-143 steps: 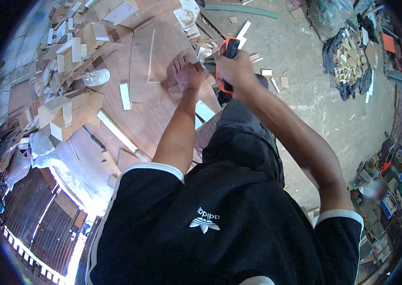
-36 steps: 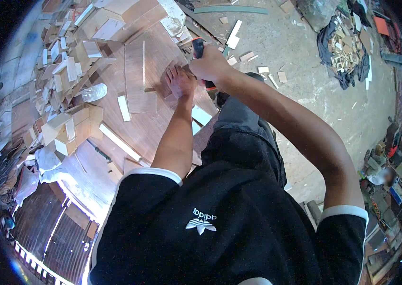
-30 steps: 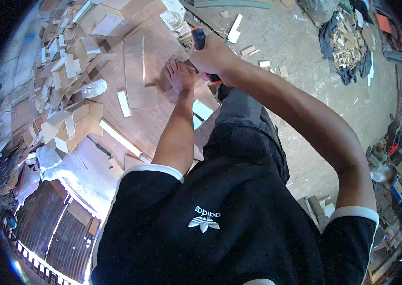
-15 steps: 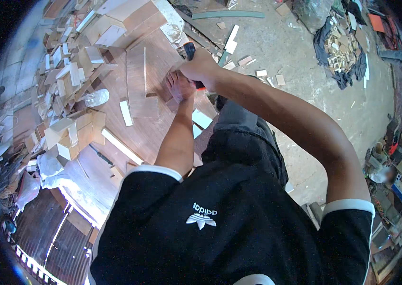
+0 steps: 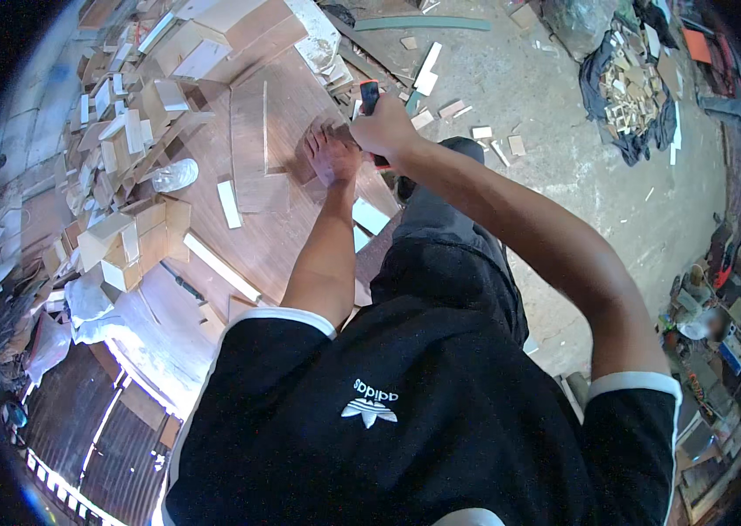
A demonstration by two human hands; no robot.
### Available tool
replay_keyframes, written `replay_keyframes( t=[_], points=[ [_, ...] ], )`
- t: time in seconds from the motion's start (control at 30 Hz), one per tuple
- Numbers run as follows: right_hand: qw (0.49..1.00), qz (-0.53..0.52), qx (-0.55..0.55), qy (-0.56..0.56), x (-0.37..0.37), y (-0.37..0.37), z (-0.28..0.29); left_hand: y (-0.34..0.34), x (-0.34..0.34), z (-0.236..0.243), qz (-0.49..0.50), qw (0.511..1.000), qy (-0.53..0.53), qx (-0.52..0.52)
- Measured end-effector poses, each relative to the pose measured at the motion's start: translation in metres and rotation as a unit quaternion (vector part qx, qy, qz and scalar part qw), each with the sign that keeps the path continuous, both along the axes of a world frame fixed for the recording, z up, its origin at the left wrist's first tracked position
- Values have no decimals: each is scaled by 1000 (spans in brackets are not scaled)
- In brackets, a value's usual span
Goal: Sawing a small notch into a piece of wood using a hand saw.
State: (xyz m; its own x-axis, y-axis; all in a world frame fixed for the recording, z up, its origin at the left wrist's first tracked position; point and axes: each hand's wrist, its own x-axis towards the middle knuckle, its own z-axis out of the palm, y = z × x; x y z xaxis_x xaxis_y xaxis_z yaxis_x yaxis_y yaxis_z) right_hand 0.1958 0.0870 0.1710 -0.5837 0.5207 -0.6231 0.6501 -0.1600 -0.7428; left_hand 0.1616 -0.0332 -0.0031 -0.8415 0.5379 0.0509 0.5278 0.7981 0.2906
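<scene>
My left hand lies flat with its fingers spread, pressing down near the right edge of a brown wooden work surface. Just to its right, my right hand is wrapped round a black tool with orange-red trim. Only the top end of the tool and a bit of red below the fist show; its working end is hidden, so I cannot tell its kind. White-faced board pieces lie beside my left wrist. A thin flat board rests left of the hand.
Wooden boxes and offcuts pile up at the left, near a clear plastic container. A long pale strip and a black-handled tool lie closer in. Scraps litter the concrete floor, where a dark sack of offcuts stands.
My right hand and the tool have shifted slightly to the right, with the right elbow drawn back a little. The left hand stays almost in place.
</scene>
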Motion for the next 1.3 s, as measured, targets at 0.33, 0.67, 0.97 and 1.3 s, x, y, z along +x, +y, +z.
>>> replay_keyframes(
  t=[0.33, 0.67, 0.97, 1.3],
  points=[
    [993, -67, -89, -32, -5, 4, 4, -5, -1, -4, 12, 999, -23, -47],
    [992, -75, -97, -19, -8, -1, 5, -10, -3, -6, 7, 999, -13, -36],
    [992, -81, -93, -6, -11, 2, 5, -13, -5, -7, 10, 999, -3, -40],
    [983, -110, -145, 26, -6, 0, 16, -12, -7, -14, 24, 1000, -14, 0]
  ],
)
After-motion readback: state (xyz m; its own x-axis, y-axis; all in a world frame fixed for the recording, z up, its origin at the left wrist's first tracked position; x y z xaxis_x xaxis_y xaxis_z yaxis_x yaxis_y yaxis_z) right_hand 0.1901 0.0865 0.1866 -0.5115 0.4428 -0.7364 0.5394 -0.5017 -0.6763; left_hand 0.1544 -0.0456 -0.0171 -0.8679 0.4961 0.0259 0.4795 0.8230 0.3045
